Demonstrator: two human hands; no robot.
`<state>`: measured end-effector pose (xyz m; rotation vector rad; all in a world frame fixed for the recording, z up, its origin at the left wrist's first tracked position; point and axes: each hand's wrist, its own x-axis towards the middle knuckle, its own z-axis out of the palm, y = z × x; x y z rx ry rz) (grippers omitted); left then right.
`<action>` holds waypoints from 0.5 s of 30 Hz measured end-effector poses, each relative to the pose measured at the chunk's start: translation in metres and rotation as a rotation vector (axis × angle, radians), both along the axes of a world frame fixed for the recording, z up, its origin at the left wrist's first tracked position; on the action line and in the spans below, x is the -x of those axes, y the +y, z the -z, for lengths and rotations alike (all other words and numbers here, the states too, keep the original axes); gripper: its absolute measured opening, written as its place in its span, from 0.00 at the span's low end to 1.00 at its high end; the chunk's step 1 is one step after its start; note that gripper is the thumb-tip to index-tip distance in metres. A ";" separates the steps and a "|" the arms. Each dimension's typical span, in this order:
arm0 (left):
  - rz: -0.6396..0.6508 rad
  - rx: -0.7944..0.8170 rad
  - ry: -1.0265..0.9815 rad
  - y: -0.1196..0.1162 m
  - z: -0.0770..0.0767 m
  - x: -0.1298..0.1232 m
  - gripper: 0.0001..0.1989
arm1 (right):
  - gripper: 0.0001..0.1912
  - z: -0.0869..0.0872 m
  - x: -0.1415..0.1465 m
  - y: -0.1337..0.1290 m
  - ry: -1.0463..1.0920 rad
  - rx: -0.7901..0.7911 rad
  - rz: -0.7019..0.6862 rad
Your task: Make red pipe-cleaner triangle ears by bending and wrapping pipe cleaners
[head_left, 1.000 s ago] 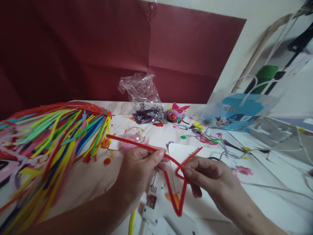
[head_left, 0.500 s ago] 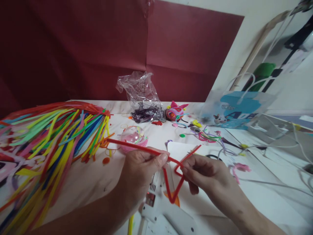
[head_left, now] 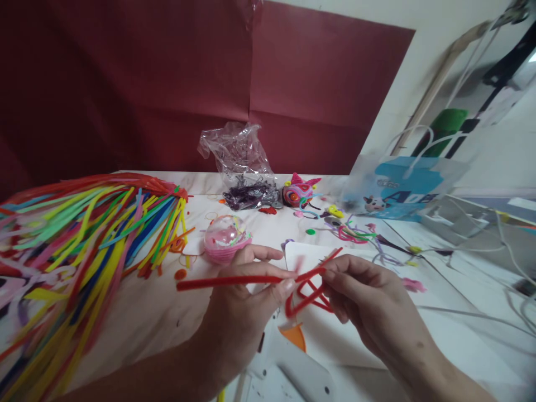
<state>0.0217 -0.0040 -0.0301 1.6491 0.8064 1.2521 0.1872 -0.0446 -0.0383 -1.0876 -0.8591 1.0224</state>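
Observation:
Between my two hands is a red pipe cleaner [head_left: 234, 281], bent into zigzag angles on its right part, with a straight end reaching out to the left. My left hand [head_left: 247, 307] pinches it between thumb and forefinger, the other fingers loosely curled. Near its bends, my right hand [head_left: 360, 296] grips the same pipe cleaner with thumb and fingertips. Below the hands lies a white glue gun [head_left: 285, 357] with an orange trigger [head_left: 294, 336], partly hidden by my left hand. A clear ball with a pink wrapped base [head_left: 226, 240] sits just behind my left hand.
A large bundle of coloured pipe cleaners [head_left: 104, 234] spreads over the left of the table. At the back are a clear plastic bag [head_left: 243, 167] and a pink eared figure [head_left: 298, 191]. Pipe cleaner scraps [head_left: 352, 231], a blue-white carrier bag [head_left: 406, 190] and cables lie right.
The red pipe cleaner's straight end has swung lower and now lies nearly level. Its bent part has turned and risen between my hands. My left hand's fingers have spread a little.

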 end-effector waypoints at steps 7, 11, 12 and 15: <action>0.021 0.033 0.077 -0.006 -0.005 -0.001 0.06 | 0.11 -0.008 0.009 -0.003 0.197 0.032 -0.067; 0.031 0.122 -0.012 -0.002 -0.007 -0.001 0.05 | 0.10 -0.004 0.008 -0.001 0.181 0.035 -0.132; 0.044 0.151 -0.036 0.000 -0.008 -0.001 0.04 | 0.09 -0.002 0.007 -0.001 0.152 0.024 -0.137; 0.062 0.211 -0.041 0.005 -0.011 0.000 0.05 | 0.09 0.003 0.003 0.000 0.028 -0.011 -0.153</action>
